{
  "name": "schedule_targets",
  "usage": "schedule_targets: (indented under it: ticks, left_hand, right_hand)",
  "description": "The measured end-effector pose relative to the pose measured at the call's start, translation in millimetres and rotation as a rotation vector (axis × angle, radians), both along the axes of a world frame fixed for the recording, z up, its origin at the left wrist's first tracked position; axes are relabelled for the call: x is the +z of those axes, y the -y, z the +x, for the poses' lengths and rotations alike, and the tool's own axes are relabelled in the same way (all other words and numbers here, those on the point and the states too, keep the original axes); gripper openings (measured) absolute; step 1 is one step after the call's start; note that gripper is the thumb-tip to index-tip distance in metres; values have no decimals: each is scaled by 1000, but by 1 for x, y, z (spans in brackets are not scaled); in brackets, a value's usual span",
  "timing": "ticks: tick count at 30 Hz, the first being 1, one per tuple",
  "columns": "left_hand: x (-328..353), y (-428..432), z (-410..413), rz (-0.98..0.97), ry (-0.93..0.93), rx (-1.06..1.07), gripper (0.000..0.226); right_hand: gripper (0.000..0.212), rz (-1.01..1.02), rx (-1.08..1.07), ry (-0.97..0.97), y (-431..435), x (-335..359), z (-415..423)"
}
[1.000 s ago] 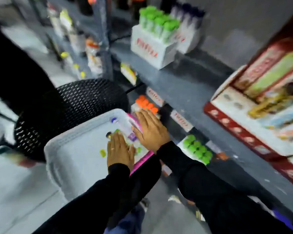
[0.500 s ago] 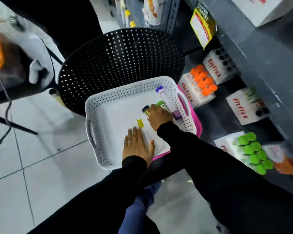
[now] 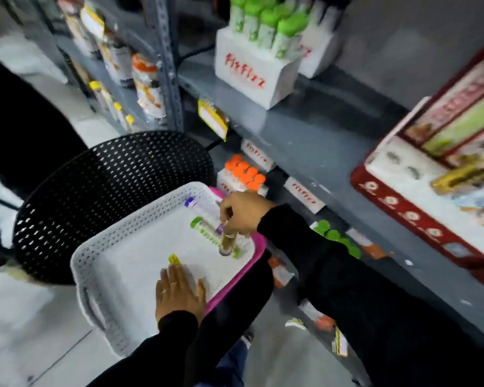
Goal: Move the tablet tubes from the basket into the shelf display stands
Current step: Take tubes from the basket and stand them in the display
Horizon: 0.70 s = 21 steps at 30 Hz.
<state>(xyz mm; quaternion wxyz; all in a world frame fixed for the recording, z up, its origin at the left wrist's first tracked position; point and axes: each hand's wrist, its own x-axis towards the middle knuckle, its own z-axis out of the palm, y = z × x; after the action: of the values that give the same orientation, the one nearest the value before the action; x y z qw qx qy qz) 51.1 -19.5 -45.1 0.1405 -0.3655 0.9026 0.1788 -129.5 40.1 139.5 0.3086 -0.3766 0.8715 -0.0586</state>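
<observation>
A white perforated basket (image 3: 95,263) rests on my lap over a pink tray (image 3: 236,280). Inside lie a green-capped tube (image 3: 204,229), a purple-capped tube (image 3: 199,208) and a small yellow cap (image 3: 174,259). My right hand (image 3: 242,212) is shut on a dark tube (image 3: 227,243), holding it upright just above the basket floor. My left hand (image 3: 179,291) lies flat and open on the basket's near part. A white display stand (image 3: 252,71) with green-capped tubes sits on the upper shelf. A stand of orange-capped tubes (image 3: 243,173) sits on the lower shelf.
A black perforated chair (image 3: 104,196) stands behind the basket. The grey shelf (image 3: 319,141) runs along the right, with red product boxes (image 3: 430,177) on it. More stands, one with green caps (image 3: 336,237), fill the lower shelf. Tiled floor lies to the left.
My right hand has lifted a dark tube upright out of the basket. My left hand stays flat on the basket. My head has tilted up toward the shelf.
</observation>
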Motion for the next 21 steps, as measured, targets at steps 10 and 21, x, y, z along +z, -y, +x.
schedule_targets:
  ticks: [10, 21]
  left_hand:
    - [110, -56, -153, -96, -560, -457, 70]
    - [153, -113, -208, -92, -513, -757, 84]
  right_hand:
    - [34, -86, -349, -395, -114, 149, -16]
    - [21, -208, -615, -626, -194, 213, -18]
